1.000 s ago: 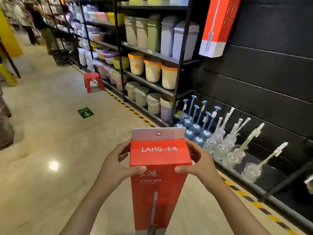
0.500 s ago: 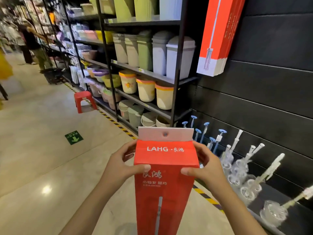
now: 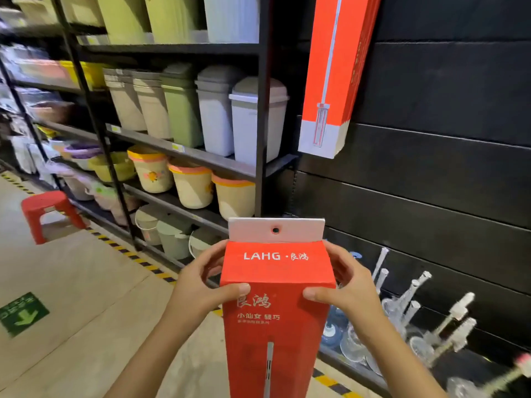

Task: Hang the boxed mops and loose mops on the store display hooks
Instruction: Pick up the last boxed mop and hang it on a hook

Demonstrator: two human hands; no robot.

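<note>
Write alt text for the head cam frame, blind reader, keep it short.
Two bare hands, left hand and right hand, hold a tall red boxed mop upright by its top, its white hang tab with a hole pointing up. Ahead, a black slat wall carries another hanging red box; shelves of bins stand to the left.

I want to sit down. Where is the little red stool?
The red stool stands on the floor at the left of the head view, beside the striped line in front of the bucket shelves, well left of the held box.
</note>
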